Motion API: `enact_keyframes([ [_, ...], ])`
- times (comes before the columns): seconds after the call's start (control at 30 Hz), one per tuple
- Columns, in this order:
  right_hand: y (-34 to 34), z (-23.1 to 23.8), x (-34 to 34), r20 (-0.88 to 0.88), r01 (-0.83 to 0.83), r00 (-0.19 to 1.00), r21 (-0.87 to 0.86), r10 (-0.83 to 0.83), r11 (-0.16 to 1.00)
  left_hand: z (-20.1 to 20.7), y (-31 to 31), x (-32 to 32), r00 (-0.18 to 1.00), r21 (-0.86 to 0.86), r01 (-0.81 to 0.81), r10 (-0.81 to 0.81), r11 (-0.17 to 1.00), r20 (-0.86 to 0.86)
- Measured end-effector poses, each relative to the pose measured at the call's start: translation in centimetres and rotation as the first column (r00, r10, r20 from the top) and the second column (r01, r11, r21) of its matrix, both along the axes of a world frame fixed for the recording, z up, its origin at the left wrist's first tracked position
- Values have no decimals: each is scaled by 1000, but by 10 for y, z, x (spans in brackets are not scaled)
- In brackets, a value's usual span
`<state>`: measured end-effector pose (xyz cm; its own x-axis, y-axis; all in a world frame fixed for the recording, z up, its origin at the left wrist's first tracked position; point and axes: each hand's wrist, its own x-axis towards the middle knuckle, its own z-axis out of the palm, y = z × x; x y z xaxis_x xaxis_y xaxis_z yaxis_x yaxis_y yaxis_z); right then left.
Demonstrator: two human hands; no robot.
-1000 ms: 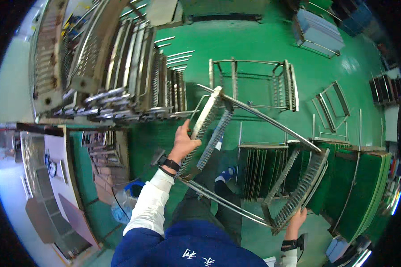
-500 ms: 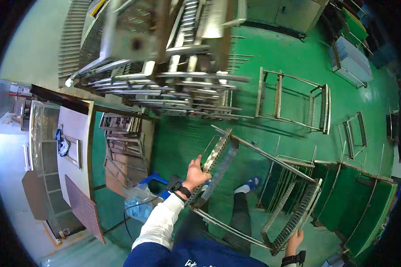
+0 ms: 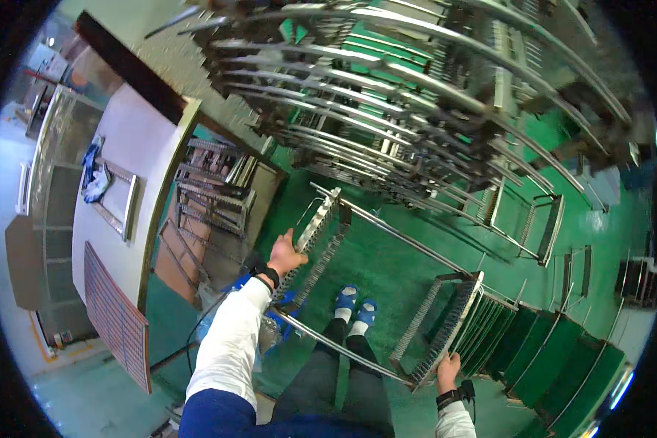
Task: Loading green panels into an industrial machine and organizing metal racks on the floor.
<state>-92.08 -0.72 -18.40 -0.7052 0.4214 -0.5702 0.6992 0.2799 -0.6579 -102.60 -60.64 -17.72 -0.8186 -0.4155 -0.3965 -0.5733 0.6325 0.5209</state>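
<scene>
Between my two hands I hold a metal rack, a rectangular frame of long rods with toothed bars at both ends. My left hand grips the toothed bar at its left end, fingers closed on the edge. At the lower right, my right hand is closed on the outer side of the other toothed end. The rack hangs above the green floor, tilted, in front of my legs. Just beyond it rises a big stack of similar metal racks, partly blurred.
A white table on the left bears a small metal frame and a blue-and-white cloth. More racks sit below it. Green panels stand at right, near another rack on the floor.
My view has turned, and the stack now spreads across the top and right. The held rack has shifted slightly left, still in both hands. My feet now stand side by side.
</scene>
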Motion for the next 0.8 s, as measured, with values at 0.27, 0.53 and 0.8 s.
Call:
enact_keyframes([
  [0.27, -23, -102, -49, -129, -251, 947, 277, 295, 927, -88, -46, 13, 993, -59, -121, 121, 991, 7],
  [0.53, -69, -146, -110, 85, -427, 902, 311, 423, 849, -152, -73, 12, 977, -41, -198, 201, 979, 68],
  [0.8, -86, -215, -140, 90, -383, 922, 57, 378, 922, -199, -89, 10, 963, -76, -266, 268, 961, 15],
])
